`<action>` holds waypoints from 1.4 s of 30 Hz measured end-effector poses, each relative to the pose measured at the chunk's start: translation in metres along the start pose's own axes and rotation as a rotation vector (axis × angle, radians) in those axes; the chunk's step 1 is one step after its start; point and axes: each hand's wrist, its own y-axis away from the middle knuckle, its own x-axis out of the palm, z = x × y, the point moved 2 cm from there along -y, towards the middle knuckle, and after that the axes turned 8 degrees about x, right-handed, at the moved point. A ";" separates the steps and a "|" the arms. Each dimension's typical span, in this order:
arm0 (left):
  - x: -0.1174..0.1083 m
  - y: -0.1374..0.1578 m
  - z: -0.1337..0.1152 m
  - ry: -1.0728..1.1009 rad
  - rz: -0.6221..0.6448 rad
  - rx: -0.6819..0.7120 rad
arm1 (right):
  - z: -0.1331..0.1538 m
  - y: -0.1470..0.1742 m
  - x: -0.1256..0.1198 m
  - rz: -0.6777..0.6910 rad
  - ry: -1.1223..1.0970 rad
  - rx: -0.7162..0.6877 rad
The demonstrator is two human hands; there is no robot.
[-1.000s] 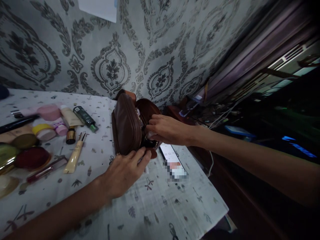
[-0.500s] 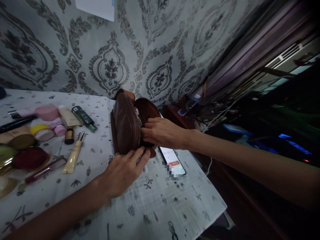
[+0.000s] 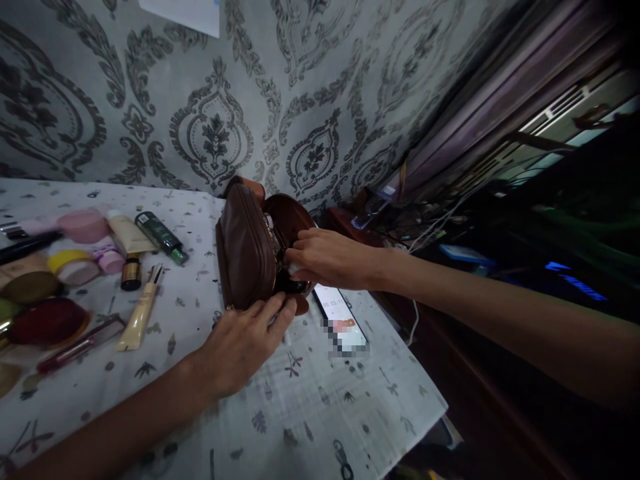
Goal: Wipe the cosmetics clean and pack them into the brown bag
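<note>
A brown leather bag (image 3: pixel 245 243) lies on its side near the far edge of the table, its zipped mouth open to the right. My left hand (image 3: pixel 245 343) rests at the bag's near end, fingers together and pressed on its edge beside a small brown flap (image 3: pixel 301 305). Over the open mouth, my right hand (image 3: pixel 333 259) has its fingers curled at the dark inside. A pale bit shows under those fingertips, but what it is cannot be made out. The bag's contents are mostly hidden in shadow.
A lit phone (image 3: pixel 340 317) lies right of the bag near the table edge. To the left are a cream tube (image 3: pixel 137 317), a green tube (image 3: pixel 161 237), a small dark bottle (image 3: pixel 131 273) and several jars. Cables (image 3: pixel 437 223) hang beyond the table.
My right hand has drawn back slightly from the bag's opening, baring more of the dark inside and a pale bit at the fingertips. My left hand stays on the bag. The view has shifted slightly.
</note>
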 end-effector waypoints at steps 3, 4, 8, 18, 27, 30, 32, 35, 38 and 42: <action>0.000 -0.001 0.000 0.007 0.024 -0.007 | -0.001 -0.001 -0.003 0.038 0.047 0.047; -0.001 -0.001 0.000 0.010 0.032 -0.009 | -0.001 -0.002 -0.004 0.054 0.059 0.069; -0.002 -0.001 0.000 0.028 0.050 -0.018 | 0.000 -0.004 -0.004 0.070 0.093 0.114; -0.003 -0.001 0.000 -0.039 0.022 0.003 | -0.002 0.008 0.010 -0.127 0.061 -0.015; -0.001 -0.001 -0.001 -0.108 -0.038 0.021 | 0.002 0.020 0.034 -0.212 0.084 -0.282; 0.000 0.000 0.000 -0.094 -0.036 0.006 | 0.005 0.018 0.040 -0.229 0.091 -0.253; 0.000 0.000 0.000 -0.084 -0.040 0.006 | 0.006 0.017 0.040 -0.220 0.084 -0.237; -0.001 0.000 0.001 -0.061 -0.048 0.014 | 0.007 0.019 0.038 -0.221 0.067 -0.218; -0.004 0.000 0.002 -0.019 -0.048 0.018 | 0.012 0.029 0.039 -0.312 -0.003 -0.205; -0.008 0.002 0.006 0.025 -0.147 0.006 | 0.029 0.055 0.043 -0.542 -0.175 -0.076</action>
